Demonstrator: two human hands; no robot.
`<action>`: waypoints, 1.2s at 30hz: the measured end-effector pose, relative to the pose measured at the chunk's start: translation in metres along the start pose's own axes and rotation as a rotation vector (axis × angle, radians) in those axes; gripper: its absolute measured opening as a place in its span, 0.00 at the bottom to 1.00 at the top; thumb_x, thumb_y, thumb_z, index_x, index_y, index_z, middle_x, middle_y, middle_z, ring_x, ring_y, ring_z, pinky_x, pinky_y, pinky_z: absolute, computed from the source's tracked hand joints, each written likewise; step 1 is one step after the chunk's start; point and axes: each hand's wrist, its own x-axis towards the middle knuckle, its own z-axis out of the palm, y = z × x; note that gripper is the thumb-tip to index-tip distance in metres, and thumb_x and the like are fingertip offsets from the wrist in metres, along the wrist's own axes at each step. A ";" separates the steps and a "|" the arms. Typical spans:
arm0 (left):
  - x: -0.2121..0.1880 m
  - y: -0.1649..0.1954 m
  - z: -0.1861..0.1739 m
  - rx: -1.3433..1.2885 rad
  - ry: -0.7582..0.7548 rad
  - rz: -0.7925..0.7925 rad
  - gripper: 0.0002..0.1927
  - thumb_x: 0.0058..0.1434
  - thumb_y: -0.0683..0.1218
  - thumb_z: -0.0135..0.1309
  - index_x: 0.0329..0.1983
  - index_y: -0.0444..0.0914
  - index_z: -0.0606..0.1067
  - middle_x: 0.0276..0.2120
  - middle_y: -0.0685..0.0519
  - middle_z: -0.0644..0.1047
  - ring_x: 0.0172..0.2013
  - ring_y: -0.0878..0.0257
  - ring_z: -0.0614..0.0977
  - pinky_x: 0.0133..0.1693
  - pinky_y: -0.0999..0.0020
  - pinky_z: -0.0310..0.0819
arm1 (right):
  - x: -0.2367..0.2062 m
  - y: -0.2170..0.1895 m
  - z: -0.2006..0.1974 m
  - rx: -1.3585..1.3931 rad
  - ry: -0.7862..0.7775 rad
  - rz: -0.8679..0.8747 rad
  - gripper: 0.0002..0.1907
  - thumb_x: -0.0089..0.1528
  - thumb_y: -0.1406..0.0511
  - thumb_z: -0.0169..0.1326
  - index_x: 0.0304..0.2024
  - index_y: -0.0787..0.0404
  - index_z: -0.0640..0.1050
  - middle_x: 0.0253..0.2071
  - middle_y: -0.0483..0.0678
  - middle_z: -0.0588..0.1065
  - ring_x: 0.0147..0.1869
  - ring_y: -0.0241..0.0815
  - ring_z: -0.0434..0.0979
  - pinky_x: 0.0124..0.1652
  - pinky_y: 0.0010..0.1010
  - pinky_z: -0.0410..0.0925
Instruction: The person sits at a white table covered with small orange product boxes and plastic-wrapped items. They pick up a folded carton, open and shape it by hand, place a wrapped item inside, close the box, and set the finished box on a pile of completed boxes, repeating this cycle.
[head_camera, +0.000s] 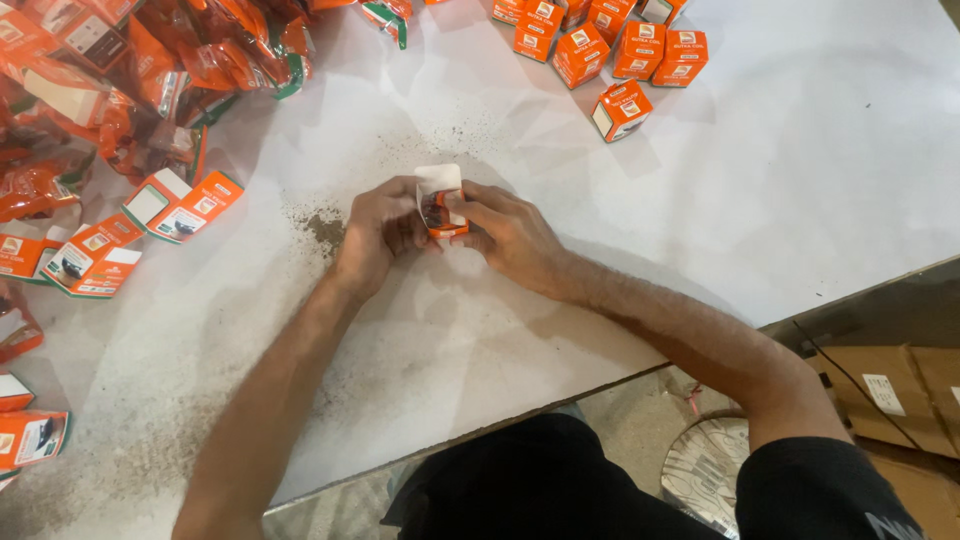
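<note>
Both hands meet at the middle of a white table (800, 180). Between them is a small orange and white carton (441, 196) with its white top flap standing open. My left hand (378, 232) grips the carton's left side, fingers curled against it. My right hand (508, 235) holds its right side, with the thumb and fingers at the open mouth. Something dark shows inside the carton; I cannot tell what it is.
Several closed orange cartons (610, 50) stand at the far edge. Flat unfolded cartons (95, 255) lie at the left, with a heap of orange plastic packets (150, 60) behind them. Dark dust (320, 228) speckles the table. Brown cardboard boxes (890, 400) sit on the floor at right.
</note>
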 end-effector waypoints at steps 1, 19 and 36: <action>0.002 0.001 -0.002 -0.030 0.023 -0.029 0.12 0.64 0.41 0.50 0.48 0.31 0.77 0.30 0.50 0.77 0.25 0.67 0.78 0.29 0.70 0.80 | 0.001 0.000 0.000 0.000 0.000 0.010 0.26 0.58 0.71 0.65 0.58 0.61 0.73 0.58 0.55 0.75 0.57 0.59 0.78 0.50 0.43 0.74; -0.016 -0.009 0.012 0.737 0.036 0.572 0.12 0.62 0.39 0.60 0.48 0.34 0.76 0.60 0.43 0.77 0.54 0.52 0.84 0.38 0.66 0.83 | 0.002 0.001 -0.002 0.203 -0.044 0.201 0.31 0.62 0.71 0.64 0.58 0.61 0.58 0.58 0.59 0.76 0.61 0.58 0.80 0.53 0.42 0.75; -0.041 -0.020 -0.048 1.483 0.063 0.796 0.34 0.63 0.48 0.65 0.70 0.39 0.68 0.75 0.41 0.57 0.76 0.44 0.53 0.73 0.36 0.41 | 0.010 -0.001 -0.017 -0.363 0.065 0.004 0.27 0.61 0.69 0.66 0.59 0.50 0.70 0.69 0.48 0.68 0.71 0.52 0.70 0.66 0.45 0.68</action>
